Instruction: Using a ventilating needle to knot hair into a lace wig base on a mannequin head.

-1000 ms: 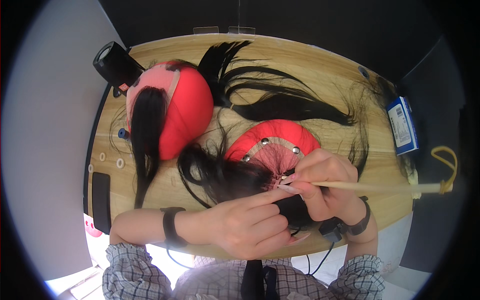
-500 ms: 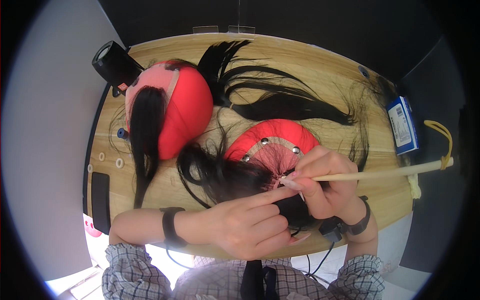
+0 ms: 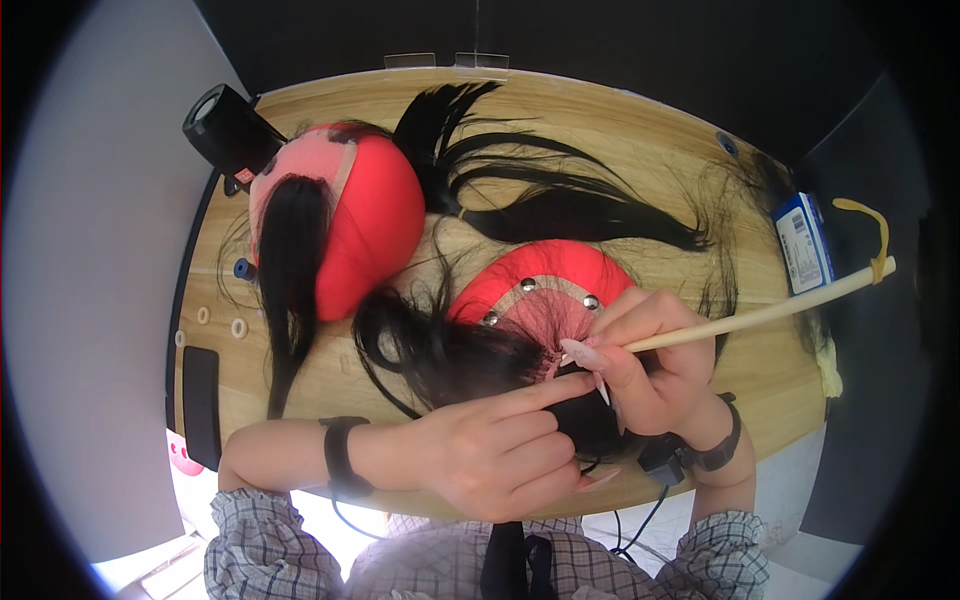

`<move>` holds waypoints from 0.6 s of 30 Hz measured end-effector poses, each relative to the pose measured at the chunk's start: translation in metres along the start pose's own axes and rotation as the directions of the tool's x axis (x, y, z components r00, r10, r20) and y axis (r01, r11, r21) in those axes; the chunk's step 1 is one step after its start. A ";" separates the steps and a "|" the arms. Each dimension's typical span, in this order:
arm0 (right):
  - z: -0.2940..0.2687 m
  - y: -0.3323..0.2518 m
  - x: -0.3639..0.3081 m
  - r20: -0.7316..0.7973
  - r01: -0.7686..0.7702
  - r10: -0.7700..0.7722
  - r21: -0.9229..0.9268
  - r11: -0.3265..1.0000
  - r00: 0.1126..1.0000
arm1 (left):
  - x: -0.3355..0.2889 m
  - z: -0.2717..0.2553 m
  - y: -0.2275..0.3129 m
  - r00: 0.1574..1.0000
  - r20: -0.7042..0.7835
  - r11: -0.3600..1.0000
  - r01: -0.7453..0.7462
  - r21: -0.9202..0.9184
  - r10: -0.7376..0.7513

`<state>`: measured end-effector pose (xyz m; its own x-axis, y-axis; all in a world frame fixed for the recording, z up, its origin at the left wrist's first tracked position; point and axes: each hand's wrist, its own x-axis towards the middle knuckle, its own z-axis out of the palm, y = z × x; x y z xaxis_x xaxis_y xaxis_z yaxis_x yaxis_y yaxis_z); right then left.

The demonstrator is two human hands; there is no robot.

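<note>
My right hand (image 3: 665, 365) pinches a ventilating needle by its pale wooden handle (image 3: 770, 310); its tip is hidden by the fingers at the lace. A yellow rubber band (image 3: 880, 235) hangs from the handle's far end. Below it, my left hand (image 3: 500, 450) has its index finger stretched to the lace edge and the other fingers curled; what they hold is hidden. Both hands work at a red wig head (image 3: 590, 258) with pink lace netting (image 3: 545, 310), pinned along a beige band by several silver pins. Long black hair (image 3: 450, 350) spreads from the netting leftward. A black patch (image 3: 588, 420) shows between my hands.
Another red wig head (image 3: 385, 220) with black hair stands at the left, beside a black cylindrical speaker (image 3: 230, 125). Loose black hair (image 3: 570, 205) lies across the back. A blue and white box (image 3: 803, 245) is at right; a black phone-like slab (image 3: 201, 405) lies at left.
The handle's far end has swung upward and slightly left, with my right hand rotating a little. My left hand and the wig head stay nearly in place.
</note>
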<state>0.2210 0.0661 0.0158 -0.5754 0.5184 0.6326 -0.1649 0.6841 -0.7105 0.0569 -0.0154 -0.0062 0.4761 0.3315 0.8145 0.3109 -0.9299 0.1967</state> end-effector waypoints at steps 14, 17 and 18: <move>-0.004 -0.012 0.006 0.024 -0.389 0.392 0.196 0.900 0.920 | -0.002 -0.003 -0.001 0.999 0.051 1.000 0.017 -0.026 -0.016; -0.006 -0.014 0.003 0.021 -0.416 0.428 0.290 0.862 0.903 | 0.001 -0.004 0.002 0.998 0.064 0.999 0.025 -0.031 -0.023; -0.006 -0.014 0.003 0.025 -0.445 0.464 0.336 0.830 0.885 | 0.001 -0.005 0.002 0.998 0.065 0.999 0.028 -0.037 -0.026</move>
<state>0.2269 0.0611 0.0296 -0.6059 0.7638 0.2225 -0.1496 0.1652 -0.9748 0.0544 -0.0174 -0.0022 0.5201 0.3651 0.7721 0.2935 -0.9254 0.2399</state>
